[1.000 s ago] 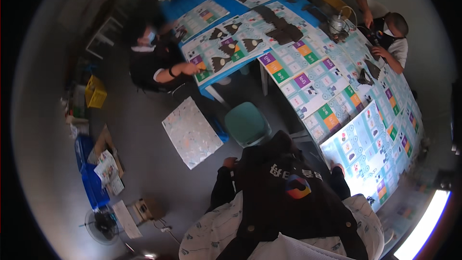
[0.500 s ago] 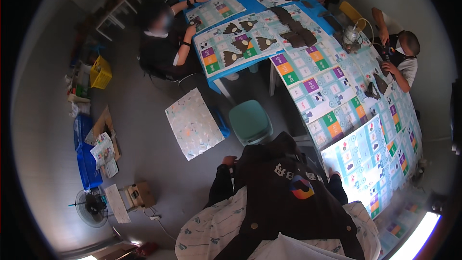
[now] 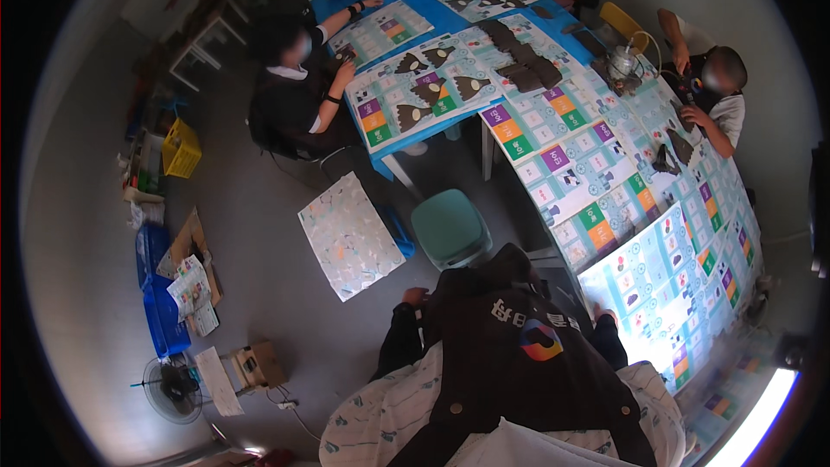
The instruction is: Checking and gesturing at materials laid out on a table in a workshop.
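My left hand (image 3: pixel 416 296) hangs beside my dark apron (image 3: pixel 493 337), over the floor and near the green stool (image 3: pixel 450 227). It looks empty, its fingers loosely apart. At the table's near edge, my right hand (image 3: pixel 603 312) rests against the side of a bright printed sheet (image 3: pixel 640 281) lying on the tabletop. Its fingers look extended, though small and partly washed out by glare. Dark grey cut-out pieces (image 3: pixel 681 147) lie farther along the table, close to a seated co-worker (image 3: pixel 719 91).
Another co-worker (image 3: pixel 290 91) sits at the blue table (image 3: pixel 389 149), with dark cut pieces (image 3: pixel 471 88) on printed sheets. A speckled board (image 3: pixel 350 238) rests on a blue stool. A fan (image 3: pixel 173 389), a cardboard box (image 3: pixel 261 365) and a yellow basket (image 3: pixel 181 147) stand on the left.
The whole view has shifted slightly. My left hand hangs a little lower in the picture; my right hand stays at the sheet's edge.
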The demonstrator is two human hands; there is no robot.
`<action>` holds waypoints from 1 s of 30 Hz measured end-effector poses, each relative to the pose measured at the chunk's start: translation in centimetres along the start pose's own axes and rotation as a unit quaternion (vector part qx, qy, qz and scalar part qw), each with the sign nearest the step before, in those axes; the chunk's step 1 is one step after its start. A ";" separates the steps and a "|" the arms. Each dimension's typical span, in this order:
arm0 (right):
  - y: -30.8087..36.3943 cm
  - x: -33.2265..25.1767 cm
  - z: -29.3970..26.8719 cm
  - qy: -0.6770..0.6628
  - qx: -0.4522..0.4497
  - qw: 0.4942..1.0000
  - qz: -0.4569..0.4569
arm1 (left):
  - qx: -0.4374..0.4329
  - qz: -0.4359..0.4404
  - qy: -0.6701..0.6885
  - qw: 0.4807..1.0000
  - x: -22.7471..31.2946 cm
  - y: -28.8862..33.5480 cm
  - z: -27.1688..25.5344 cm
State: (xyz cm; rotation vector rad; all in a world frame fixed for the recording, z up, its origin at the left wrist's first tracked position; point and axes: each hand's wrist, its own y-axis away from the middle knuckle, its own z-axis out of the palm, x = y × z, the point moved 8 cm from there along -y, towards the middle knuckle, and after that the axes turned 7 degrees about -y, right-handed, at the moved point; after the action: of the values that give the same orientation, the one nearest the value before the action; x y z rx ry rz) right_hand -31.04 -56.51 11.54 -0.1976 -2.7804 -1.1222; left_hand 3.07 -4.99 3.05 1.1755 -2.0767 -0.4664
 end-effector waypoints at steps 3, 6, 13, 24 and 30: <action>0.2 -0.5 0.2 0.002 -0.011 1.000 -0.004 | 0.010 0.023 -0.059 0.998 0.0 0.5 0.4; -0.6 -0.8 0.6 0.009 -0.009 1.000 -0.001 | 0.022 0.016 -0.041 0.999 -0.6 1.1 0.7; -1.2 0.2 1.1 -0.007 -0.017 1.000 0.019 | 0.033 0.037 -0.041 0.998 -0.2 0.4 0.3; 1.2 -0.1 -0.1 -0.019 -0.001 1.000 0.018 | 0.033 0.032 -0.033 0.998 -0.2 0.5 0.0; 0.9 0.0 0.0 -0.017 -0.001 0.999 0.027 | 0.027 0.028 -0.014 0.999 -0.4 0.7 0.2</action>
State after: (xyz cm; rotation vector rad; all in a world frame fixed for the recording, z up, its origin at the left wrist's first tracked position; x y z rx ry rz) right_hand -30.86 -55.83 12.18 -0.2926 -2.7859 -1.1204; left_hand 2.64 -4.30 3.16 1.1433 -2.1532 -0.4058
